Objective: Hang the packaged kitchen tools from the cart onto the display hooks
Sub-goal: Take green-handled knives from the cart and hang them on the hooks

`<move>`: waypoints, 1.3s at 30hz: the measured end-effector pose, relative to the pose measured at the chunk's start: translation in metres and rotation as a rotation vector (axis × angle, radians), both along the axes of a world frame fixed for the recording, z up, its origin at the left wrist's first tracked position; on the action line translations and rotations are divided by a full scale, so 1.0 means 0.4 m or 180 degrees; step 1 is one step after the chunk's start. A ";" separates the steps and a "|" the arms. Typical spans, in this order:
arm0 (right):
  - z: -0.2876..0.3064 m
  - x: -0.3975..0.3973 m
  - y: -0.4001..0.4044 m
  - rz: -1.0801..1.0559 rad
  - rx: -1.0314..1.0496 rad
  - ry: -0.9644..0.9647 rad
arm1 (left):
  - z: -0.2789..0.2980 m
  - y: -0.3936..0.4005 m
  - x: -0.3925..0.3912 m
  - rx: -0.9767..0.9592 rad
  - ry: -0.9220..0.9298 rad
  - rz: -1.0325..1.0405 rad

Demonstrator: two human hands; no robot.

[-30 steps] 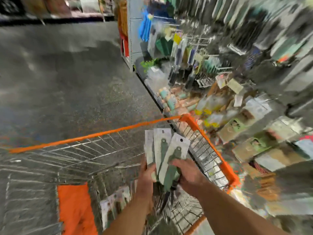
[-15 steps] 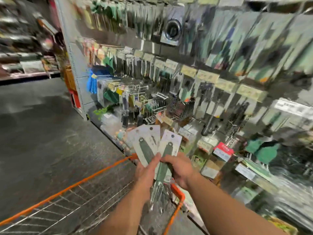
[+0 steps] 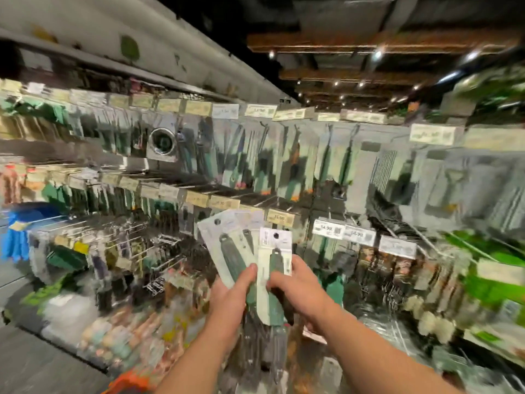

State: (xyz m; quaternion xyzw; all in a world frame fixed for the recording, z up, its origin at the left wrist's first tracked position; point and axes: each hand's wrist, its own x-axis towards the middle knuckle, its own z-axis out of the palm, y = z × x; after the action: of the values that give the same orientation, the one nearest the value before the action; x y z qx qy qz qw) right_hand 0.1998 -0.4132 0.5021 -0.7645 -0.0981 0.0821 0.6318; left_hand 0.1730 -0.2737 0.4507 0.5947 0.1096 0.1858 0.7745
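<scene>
I hold a fan of packaged kitchen tools (image 3: 241, 237), white cards with green handles, up in front of the display. My left hand (image 3: 231, 291) grips the left cards, thumb across one green handle. The rightmost card (image 3: 277, 251) is pinched by my right hand (image 3: 301, 291). Metal tool ends hang blurred below my hands. Behind the cards, rows of display hooks (image 3: 284, 155) carry similar green-handled packages under price tags (image 3: 279, 218). Only an orange corner of the cart (image 3: 130, 379) shows at the bottom.
The shelf wall runs from left to right, full of hanging goods. A round steel strainer (image 3: 162, 142) hangs upper left, blue items (image 3: 17, 237) far left, green packs (image 3: 494, 280) at right. Grey floor (image 3: 34, 362) lies at lower left. Much of the view is motion-blurred.
The view has swung up from the cart to the hook wall. Both hands have lifted the fanned packages higher, toward the hooks. The cart has nearly dropped out of sight.
</scene>
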 end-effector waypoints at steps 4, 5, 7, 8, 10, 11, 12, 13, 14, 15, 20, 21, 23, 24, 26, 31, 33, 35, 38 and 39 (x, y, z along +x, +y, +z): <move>0.075 0.038 -0.107 -0.0137 0.0015 -0.0186 | 0.092 -0.104 0.073 0.0293 -0.0086 -0.0027; 0.092 0.053 -0.133 -0.0187 0.0031 -0.0218 | 0.118 -0.128 0.092 0.0319 -0.0075 -0.0018; 0.125 0.079 -0.181 -0.0253 0.0003 -0.0324 | 0.163 -0.175 0.132 0.0402 -0.0166 -0.0071; 0.138 0.095 -0.205 -0.0296 0.0004 -0.0383 | 0.181 -0.197 0.153 0.0467 -0.0233 -0.0093; 0.166 0.129 -0.246 -0.0374 -0.0012 -0.0460 | 0.216 -0.234 0.193 0.0533 -0.0311 -0.0066; 0.178 0.145 -0.259 -0.0412 -0.0030 -0.0474 | 0.230 -0.246 0.211 0.0531 -0.0337 -0.0062; 0.190 0.164 -0.276 -0.0440 -0.0040 -0.0507 | 0.242 -0.263 0.234 0.0527 -0.0374 -0.0070; 0.198 0.182 -0.290 -0.0466 -0.0019 -0.0534 | 0.254 -0.277 0.252 0.0522 -0.0393 -0.0064; 0.206 0.202 -0.304 -0.0503 0.0008 -0.0528 | 0.262 -0.288 0.270 0.0521 -0.0411 -0.0069; 0.212 0.220 -0.316 -0.0526 0.0040 -0.0536 | 0.271 -0.300 0.285 0.0499 -0.0419 -0.0078; 0.216 0.298 -0.360 -0.0890 0.0196 -0.0745 | 0.280 -0.313 0.345 0.0383 -0.0365 -0.0013; 0.211 0.316 -0.363 -0.0949 0.0216 -0.0794 | 0.279 -0.306 0.354 0.0371 -0.0318 0.0006; 0.205 0.344 -0.361 -0.0933 0.0207 -0.0854 | 0.276 -0.287 0.374 0.0379 -0.0260 0.0062; 0.206 0.355 -0.355 -0.0877 0.0181 -0.0893 | 0.275 -0.276 0.385 0.0383 -0.0241 0.0087; 0.212 0.378 -0.338 -0.0818 0.0117 -0.1015 | 0.275 -0.255 0.403 0.0381 -0.0217 0.0096; 0.249 0.405 -0.285 -0.1130 -0.0033 -0.1553 | 0.280 -0.209 0.436 0.0424 -0.0345 -0.0021; 0.266 0.421 -0.260 -0.1303 -0.0212 -0.1825 | 0.278 -0.186 0.458 0.0469 -0.0411 -0.0106; 0.288 0.439 -0.234 -0.1369 -0.0279 -0.2035 | 0.283 -0.166 0.481 0.0514 -0.0447 -0.0189; 0.310 0.471 -0.198 -0.1532 -0.0314 -0.2268 | 0.296 -0.146 0.515 0.0569 -0.0574 -0.0256; 0.315 0.479 -0.186 -0.1581 -0.0329 -0.2313 | 0.300 -0.140 0.527 0.0601 -0.0598 -0.0280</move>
State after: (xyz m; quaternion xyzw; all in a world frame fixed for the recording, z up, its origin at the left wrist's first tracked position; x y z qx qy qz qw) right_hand 0.3913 -0.4877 0.6281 -0.7747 -0.1229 -0.3415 0.5179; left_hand 0.3836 -0.3295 0.5706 0.6491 -0.0076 0.2161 0.7293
